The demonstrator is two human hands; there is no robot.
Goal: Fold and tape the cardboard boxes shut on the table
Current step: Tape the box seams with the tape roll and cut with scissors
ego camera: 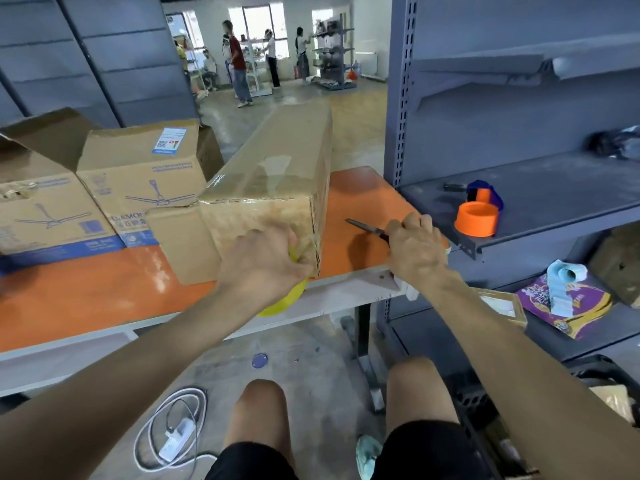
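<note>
1. At the far left, two printed ceiling-fan cartons [145,188] sit side by side on the orange table [86,292], their top flaps standing open.
2. On the floor beneath the table's near edge lies a white power strip [176,441] inside a loop of its own cable.
3. Just right of the cartons, touching the nearer one, a long cardboard box [277,174] lies on the table. It runs away towards the back of the room, and its near end stands at the table's front edge. Glossy clear tape covers its top and near end.
4. The left hand [263,261] is against the lower right corner of that near end. Its fingers are curled round a yellow tape roll [287,299] and hold it to the cardboard. Most of the roll is hidden behind the hand.
5. Further right, the right hand [415,247] is over the table's right-hand corner, fingers wrapped round the handles of a pair of scissors [363,226]. The dark blades look closed and point left at the box without touching it.
6. Beside that hand, on the grey metal shelf [554,188], stands an orange tape roll [478,220] with a blue dispenser [485,194] just behind it.
7. On the lower shelf at the right lies a roll of pale blue labels [564,278].
</note>
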